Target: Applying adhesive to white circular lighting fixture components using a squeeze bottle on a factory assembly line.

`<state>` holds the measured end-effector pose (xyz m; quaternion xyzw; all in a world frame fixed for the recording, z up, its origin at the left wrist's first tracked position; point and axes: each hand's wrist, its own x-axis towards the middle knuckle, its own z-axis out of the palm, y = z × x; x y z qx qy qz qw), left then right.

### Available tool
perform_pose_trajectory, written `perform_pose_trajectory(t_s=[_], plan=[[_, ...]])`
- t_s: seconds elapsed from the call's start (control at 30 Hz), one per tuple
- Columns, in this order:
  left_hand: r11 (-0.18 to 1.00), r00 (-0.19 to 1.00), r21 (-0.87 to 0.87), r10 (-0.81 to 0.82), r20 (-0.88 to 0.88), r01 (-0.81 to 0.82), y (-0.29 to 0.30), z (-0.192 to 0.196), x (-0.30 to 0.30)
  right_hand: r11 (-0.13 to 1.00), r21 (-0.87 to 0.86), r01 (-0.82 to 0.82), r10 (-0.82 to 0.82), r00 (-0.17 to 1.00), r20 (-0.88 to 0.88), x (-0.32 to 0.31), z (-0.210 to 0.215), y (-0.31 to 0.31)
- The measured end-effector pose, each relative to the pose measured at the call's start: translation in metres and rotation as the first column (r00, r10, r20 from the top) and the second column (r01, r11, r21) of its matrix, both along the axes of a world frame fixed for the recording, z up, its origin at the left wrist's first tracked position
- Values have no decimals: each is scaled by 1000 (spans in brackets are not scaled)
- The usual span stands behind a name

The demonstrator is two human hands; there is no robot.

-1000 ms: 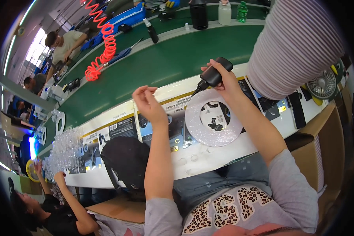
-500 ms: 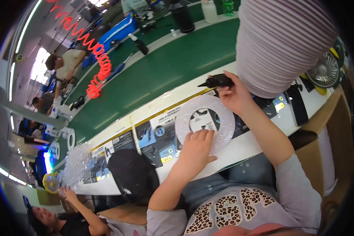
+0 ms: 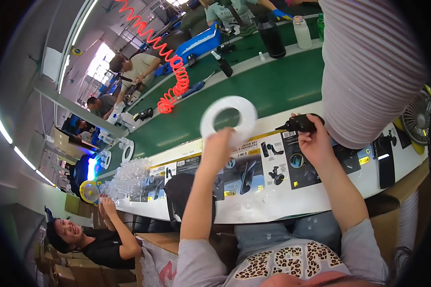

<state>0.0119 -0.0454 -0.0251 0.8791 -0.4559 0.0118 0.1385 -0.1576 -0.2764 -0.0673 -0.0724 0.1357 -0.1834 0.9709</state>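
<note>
Left hand (image 3: 218, 149): fingers pinch the near rim of a flat white ring (image 3: 247, 117). The ring seems lifted off the white counter (image 3: 254, 213), in view partly over the green work surface (image 3: 287, 81). An edge grip probably suits so thin a shape: the open centre and most of the face stay uncovered. Finish slightly blurred, so fine texture cannot be read.

Right hand (image 3: 315, 143): fingers curl around a black bottle with a tapered nozzle (image 3: 302, 123), held tipped on its side, nozzle leftward toward the ring. Contents not visible; bottle looks like smooth plastic.

Just beyond the right hand, a tall, leaning white column of thin ribbed layers (image 3: 368, 71), likely more rings, presumably placed for easy reach. Glossy printed sheets (image 3: 248, 178) line the counter, perhaps as a protective covering. Farther left, crinkled clear plastic pieces (image 3: 129, 178) lie heaped.
</note>
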Motion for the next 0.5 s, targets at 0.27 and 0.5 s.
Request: perform_pose_trajectory(t_s=[0.27,0.5], plan=[[1000,993,14,-3,115,1,1,-17,33,1000,9,7,-7,1000,-5,4,-12,-6],[994,959,-9,-99,265,105,-7,46,3,1000,22,1,-1,1000,16,5,-19,-7]])
